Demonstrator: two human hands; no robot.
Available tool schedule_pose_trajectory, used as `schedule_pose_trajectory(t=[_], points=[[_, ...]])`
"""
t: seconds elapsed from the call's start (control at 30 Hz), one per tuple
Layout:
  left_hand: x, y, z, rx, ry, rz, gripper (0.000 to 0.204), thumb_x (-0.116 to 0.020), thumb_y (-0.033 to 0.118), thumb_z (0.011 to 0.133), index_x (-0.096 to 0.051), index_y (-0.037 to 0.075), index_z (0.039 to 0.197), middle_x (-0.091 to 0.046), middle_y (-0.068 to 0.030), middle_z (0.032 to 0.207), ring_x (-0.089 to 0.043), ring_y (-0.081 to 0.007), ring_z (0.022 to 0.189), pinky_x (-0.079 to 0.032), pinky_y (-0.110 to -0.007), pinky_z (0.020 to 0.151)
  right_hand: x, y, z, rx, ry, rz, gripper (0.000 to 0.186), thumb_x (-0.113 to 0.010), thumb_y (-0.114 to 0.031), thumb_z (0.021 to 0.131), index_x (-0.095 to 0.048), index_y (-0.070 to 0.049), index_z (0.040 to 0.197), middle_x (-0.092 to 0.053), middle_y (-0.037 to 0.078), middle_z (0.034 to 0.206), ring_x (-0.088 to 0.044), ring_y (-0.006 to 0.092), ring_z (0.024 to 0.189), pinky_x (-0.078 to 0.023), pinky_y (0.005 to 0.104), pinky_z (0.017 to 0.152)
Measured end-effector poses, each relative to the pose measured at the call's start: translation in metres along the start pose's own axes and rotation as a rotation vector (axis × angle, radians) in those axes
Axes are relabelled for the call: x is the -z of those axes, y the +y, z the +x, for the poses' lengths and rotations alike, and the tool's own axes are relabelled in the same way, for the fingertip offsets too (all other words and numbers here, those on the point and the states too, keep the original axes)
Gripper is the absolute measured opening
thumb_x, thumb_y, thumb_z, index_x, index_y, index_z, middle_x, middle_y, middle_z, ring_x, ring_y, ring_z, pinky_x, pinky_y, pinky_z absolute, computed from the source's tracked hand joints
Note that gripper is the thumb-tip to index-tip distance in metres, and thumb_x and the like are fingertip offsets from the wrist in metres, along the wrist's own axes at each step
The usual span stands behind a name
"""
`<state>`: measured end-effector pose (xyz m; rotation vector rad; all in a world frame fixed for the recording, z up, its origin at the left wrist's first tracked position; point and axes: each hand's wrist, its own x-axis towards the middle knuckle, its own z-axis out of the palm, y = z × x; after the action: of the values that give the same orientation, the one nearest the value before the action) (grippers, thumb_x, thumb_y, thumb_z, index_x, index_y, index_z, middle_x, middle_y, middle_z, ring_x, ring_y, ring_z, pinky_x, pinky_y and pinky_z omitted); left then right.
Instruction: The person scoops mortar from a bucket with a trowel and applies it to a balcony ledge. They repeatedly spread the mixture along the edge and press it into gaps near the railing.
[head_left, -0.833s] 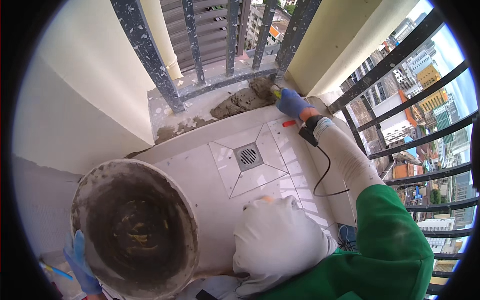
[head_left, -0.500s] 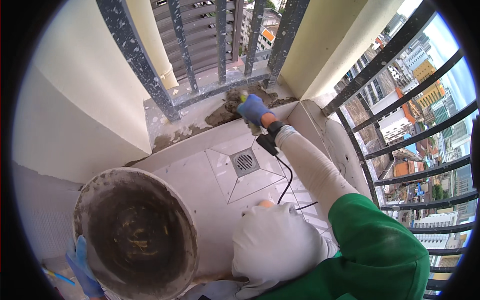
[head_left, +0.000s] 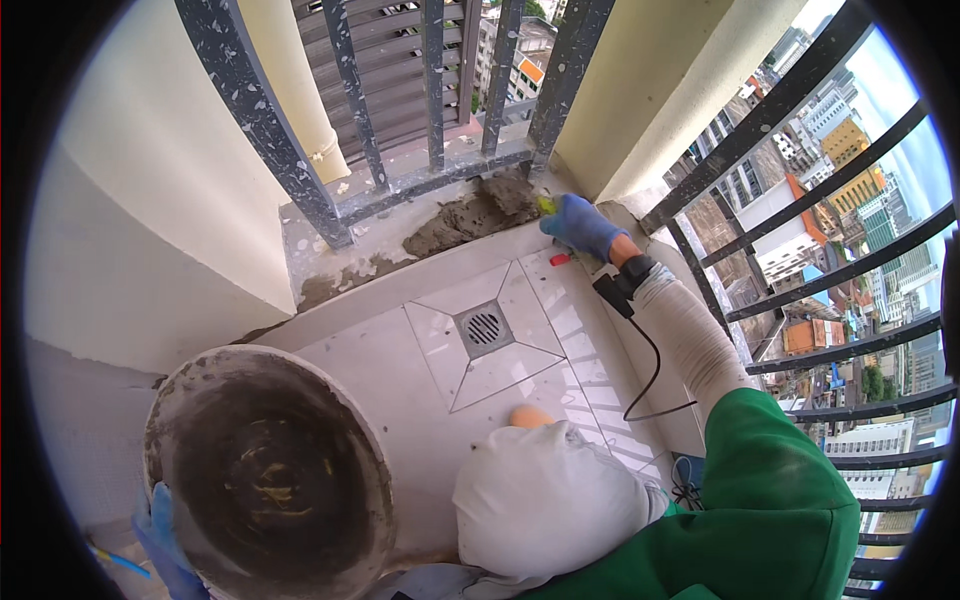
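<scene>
My right hand (head_left: 583, 228), in a blue glove, is closed round a tool with a yellow-green part (head_left: 546, 205); the rest of the tool is hidden by the hand. It is above the right end of the ledge, beside a patch of wet grey mortar (head_left: 455, 224). At the lower left, my left hand (head_left: 165, 545), also gloved in blue, grips the side of a round bucket (head_left: 375, 440) smeared with grey mortar. Dark mortar residue coats the bucket's inside. A small red object (head_left: 559, 259) shows just below my right hand; its kind I cannot tell.
A square floor drain (head_left: 484, 328) lies in the pale tiled floor (head_left: 400, 400). Metal railings (head_left: 440, 90) border the ledge, with more black bars (head_left: 830, 290) on the right. A black cable (head_left: 655, 360) hangs from my right wrist. My cloth-covered knee (head_left: 550, 490) is below the drain.
My right hand has moved right along the ledge with the tool, off the mortar patch, uncovering more of it. My left hand stays on the bucket.
</scene>
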<state>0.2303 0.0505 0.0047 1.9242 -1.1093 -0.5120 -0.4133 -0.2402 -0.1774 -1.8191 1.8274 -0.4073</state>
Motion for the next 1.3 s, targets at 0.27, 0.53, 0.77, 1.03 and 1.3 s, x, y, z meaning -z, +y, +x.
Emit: schedule_pose_trajectory(t=[0.27,0.53,0.77,1.03,1.3], points=[[0.016,-0.014,0.005,0.067,-0.129,0.077,0.032,-0.054,0.023,0.104,-0.064,-0.004,0.117,-0.066,-0.0089,0.098,-0.057,-0.0158,0.088,-0.048,-0.031,0.082,-0.009,-0.006,-0.018,-0.265,-0.163,0.401,0.03,-0.067,-0.023,0.092,-0.066,0.007,0.088,-0.067,0.014,0.073,-0.063,0.0211,0.056,-0.051,0.039,0.054],[0.028,-0.038,0.008,-0.099,-0.046,0.198,0.033,-0.056,0.024,0.104,-0.064,-0.006,0.113,-0.063,-0.0091,0.095,-0.055,-0.0154,0.087,-0.047,-0.03,0.08,-0.074,-0.075,-0.025,-0.302,-0.131,0.772,0.023,-0.066,-0.018,0.092,-0.058,0.002,0.086,-0.06,0.011,0.064,-0.057,0.0215,0.049,-0.048,0.0401,0.045],[0.014,-0.004,0.007,0.034,-0.144,-0.047,0.031,-0.057,0.024,0.104,-0.065,-0.006,0.112,-0.064,-0.0087,0.098,-0.054,-0.0138,0.089,-0.046,-0.029,0.082,-0.103,-0.152,-0.018,-0.246,-0.263,0.714,0.028,-0.062,-0.02,0.092,-0.058,0.004,0.079,-0.056,0.011,0.061,-0.053,0.0204,0.047,-0.049,0.0414,0.045],[0.02,-0.024,0.001,-0.214,-0.047,0.157,0.032,-0.055,0.022,0.104,-0.064,-0.008,0.107,-0.065,-0.0113,0.097,-0.052,-0.0144,0.085,-0.046,-0.032,0.078,-0.056,-0.048,0.04,0.366,0.11,-0.297,0.028,-0.064,-0.023,0.088,-0.062,0.003,0.098,-0.068,0.031,0.089,-0.068,0.0486,0.089,-0.054,0.0535,0.081],[0.027,-0.014,0.005,-0.14,-0.166,0.242,0.034,-0.055,0.021,0.102,-0.06,-0.013,0.108,-0.062,-0.0156,0.093,-0.052,-0.0168,0.084,-0.046,-0.033,0.078,-0.043,0.006,0.068,0.259,0.159,-0.408,0.028,-0.061,-0.019,0.087,-0.066,0.004,0.103,-0.069,0.031,0.1,-0.067,0.0478,0.098,-0.053,0.0523,0.089]])
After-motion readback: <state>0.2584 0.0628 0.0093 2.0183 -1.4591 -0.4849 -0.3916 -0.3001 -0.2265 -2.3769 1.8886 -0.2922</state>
